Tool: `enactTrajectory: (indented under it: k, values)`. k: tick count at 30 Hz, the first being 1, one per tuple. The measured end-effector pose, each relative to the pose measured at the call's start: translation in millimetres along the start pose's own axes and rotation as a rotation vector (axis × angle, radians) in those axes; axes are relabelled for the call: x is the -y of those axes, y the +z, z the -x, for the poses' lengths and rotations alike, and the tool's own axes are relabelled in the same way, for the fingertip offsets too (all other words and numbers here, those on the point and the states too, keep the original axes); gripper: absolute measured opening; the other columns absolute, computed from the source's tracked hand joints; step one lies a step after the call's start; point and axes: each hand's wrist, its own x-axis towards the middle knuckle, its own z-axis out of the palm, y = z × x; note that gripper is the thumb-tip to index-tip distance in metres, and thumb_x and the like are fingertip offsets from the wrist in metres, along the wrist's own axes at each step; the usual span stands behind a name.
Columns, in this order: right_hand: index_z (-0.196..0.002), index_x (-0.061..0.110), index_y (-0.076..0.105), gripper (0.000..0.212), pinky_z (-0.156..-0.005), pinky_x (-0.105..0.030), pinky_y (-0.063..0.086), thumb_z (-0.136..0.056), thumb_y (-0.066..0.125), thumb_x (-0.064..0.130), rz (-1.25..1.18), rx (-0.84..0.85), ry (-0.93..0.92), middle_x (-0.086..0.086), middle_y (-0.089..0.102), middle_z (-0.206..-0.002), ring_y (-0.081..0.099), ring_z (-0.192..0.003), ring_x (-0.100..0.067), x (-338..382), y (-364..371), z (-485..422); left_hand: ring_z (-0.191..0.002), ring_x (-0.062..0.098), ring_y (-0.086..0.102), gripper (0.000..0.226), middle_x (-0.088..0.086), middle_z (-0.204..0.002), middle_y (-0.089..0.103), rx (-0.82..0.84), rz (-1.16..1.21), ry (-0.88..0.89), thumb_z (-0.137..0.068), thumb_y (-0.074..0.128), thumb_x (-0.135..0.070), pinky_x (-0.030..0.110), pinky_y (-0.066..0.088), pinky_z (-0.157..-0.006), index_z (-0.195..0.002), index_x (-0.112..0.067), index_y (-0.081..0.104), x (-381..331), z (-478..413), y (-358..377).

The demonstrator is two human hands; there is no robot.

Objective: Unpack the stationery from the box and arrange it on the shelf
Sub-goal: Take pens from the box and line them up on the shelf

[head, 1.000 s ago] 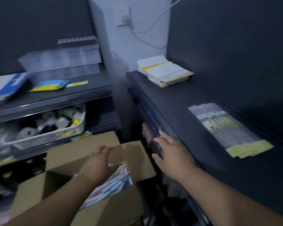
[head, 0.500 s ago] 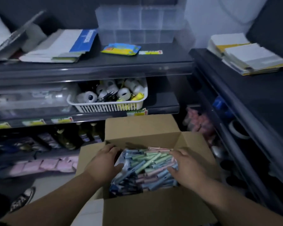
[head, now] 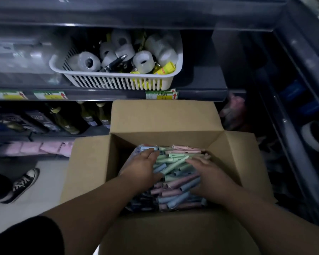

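An open cardboard box (head: 162, 116) stands on the floor in front of dark shelves, flaps spread. It is filled with a heap of pastel pens (head: 175, 168) in pink, green and blue, some in clear wrap. Both my hands are down inside it. My left hand (head: 142, 166) lies palm down on the left side of the heap, fingers reaching toward the far end. My right hand (head: 208, 179) lies on the right side, fingers spread over the pens. Whether either hand has closed around any pens is hidden.
A white slatted basket (head: 118, 83) of tape rolls sits on the dark shelf (head: 201, 92) just behind the box. Bottles (head: 66, 118) stand on the lower shelf, pink packets (head: 44, 148) below. Another dark shelf unit (head: 298, 107) runs along the right. A shoe (head: 24, 184) is on the floor at left.
My view has tipped down from the shelf tops to the box. My right hand came off the right shelf edge into the box; both hands have pushed deeper onto the pens.
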Motion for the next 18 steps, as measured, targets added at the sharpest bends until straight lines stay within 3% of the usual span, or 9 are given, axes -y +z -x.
enactTrajectory:
  k: [6,10,12,15,18]
  values:
    - [-0.152,0.03,0.017,0.103,-0.117,-0.032,0.019,-0.071,0.078,0.042,0.159,0.055,-0.12,0.004,0.014,-0.16,0.018,-0.145,-0.017,-19,12,-11,-0.143,0.022,0.019,0.08,0.003,-0.158,0.02,0.054,-0.078,-0.06,-0.088,0.049,-0.06,0.034,0.019,-0.117,-0.152,-0.024,0.017,-12,-14,19]
    - [-0.144,0.028,0.034,0.083,-0.11,-0.034,0.028,-0.073,0.073,0.048,0.235,0.019,-0.158,-0.001,0.039,-0.144,0.036,-0.133,-0.022,-20,15,-14,-0.133,0.027,0.035,0.074,0.009,-0.144,0.037,0.088,-0.113,-0.123,-0.088,0.052,-0.056,0.035,0.029,-0.109,-0.148,-0.023,0.025,-18,-6,18]
    - [-0.134,0.028,0.044,0.067,-0.103,-0.033,0.035,-0.075,0.072,0.042,0.199,0.02,-0.155,0.0,0.047,-0.134,0.043,-0.124,-0.021,-20,16,-14,-0.129,0.028,0.04,0.067,0.01,-0.14,0.041,0.096,-0.094,-0.144,-0.091,0.052,-0.049,0.035,0.035,-0.104,-0.146,-0.021,0.028,-19,2,17]
    - [-0.119,0.029,0.054,0.044,-0.092,-0.031,0.04,-0.077,0.069,0.028,0.135,0.066,-0.173,0.003,0.052,-0.121,0.048,-0.113,-0.018,-21,15,-10,-0.125,0.026,0.044,0.056,0.008,-0.14,0.04,0.087,-0.091,-0.15,-0.096,0.049,-0.038,0.034,0.04,-0.098,-0.146,-0.02,0.03,-20,13,14]
    - [-0.121,0.027,0.054,0.041,-0.09,-0.03,0.04,-0.081,0.064,0.026,0.13,0.105,-0.207,0.003,0.052,-0.121,0.048,-0.114,-0.018,-20,15,-10,-0.123,0.025,0.045,0.046,0.007,-0.143,0.038,0.097,-0.138,-0.101,-0.1,0.043,-0.025,0.036,0.04,-0.098,-0.145,-0.016,0.036,-18,18,11]
